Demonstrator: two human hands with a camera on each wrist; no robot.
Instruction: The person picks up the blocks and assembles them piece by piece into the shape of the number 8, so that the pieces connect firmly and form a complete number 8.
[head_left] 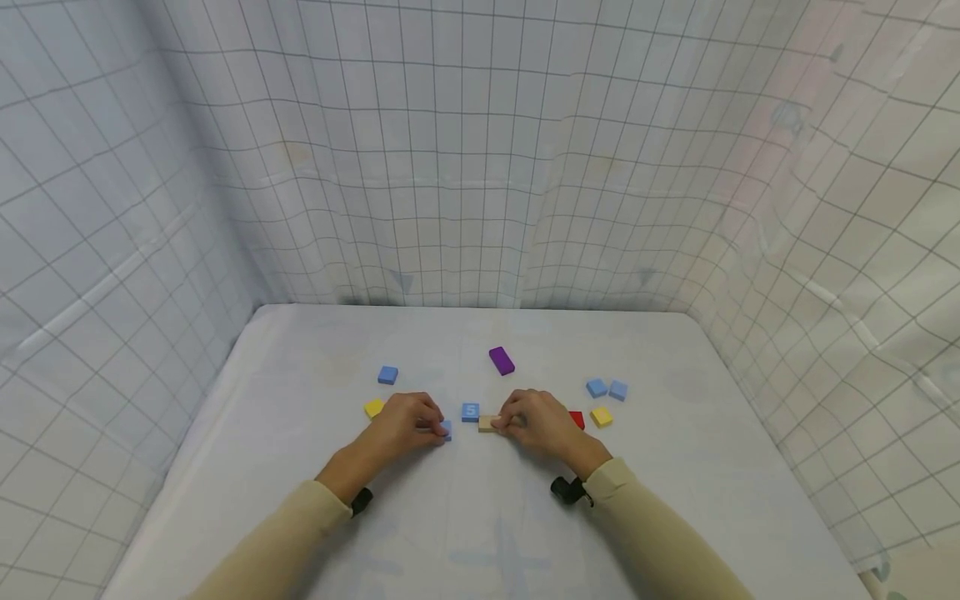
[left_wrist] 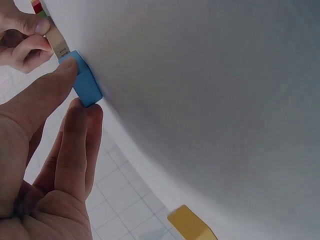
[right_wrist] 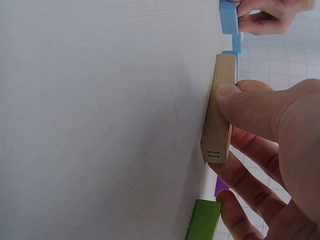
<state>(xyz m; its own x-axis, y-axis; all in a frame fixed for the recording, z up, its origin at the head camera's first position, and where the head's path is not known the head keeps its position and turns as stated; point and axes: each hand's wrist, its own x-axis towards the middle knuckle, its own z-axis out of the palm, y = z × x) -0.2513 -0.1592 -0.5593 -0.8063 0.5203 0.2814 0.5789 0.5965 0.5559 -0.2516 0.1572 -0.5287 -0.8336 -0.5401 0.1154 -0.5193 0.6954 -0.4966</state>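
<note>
My left hand [head_left: 408, 419] pinches a small blue block [left_wrist: 89, 86] between thumb and fingertips, low over the white table. To its right a blue block marked with a white character [head_left: 470, 412] lies just in front of the hands. A plain wooden block [right_wrist: 219, 107], long and with small dark marks on its end face, is gripped by my right hand [head_left: 536, 421], thumb on the near side and fingers behind. Its left end shows close to the marked block. Beside the right hand's fingers a green block [right_wrist: 203, 220] appears in the right wrist view.
A purple block [head_left: 502, 361] lies farther back. Left are a blue block [head_left: 387, 375] and a yellow block [head_left: 373, 407], partly hidden by the hand. Right are a red block [head_left: 577, 419], a yellow block [head_left: 602, 417] and two blue blocks [head_left: 596, 387]. Grid-patterned cloth [head_left: 465, 167] walls the table.
</note>
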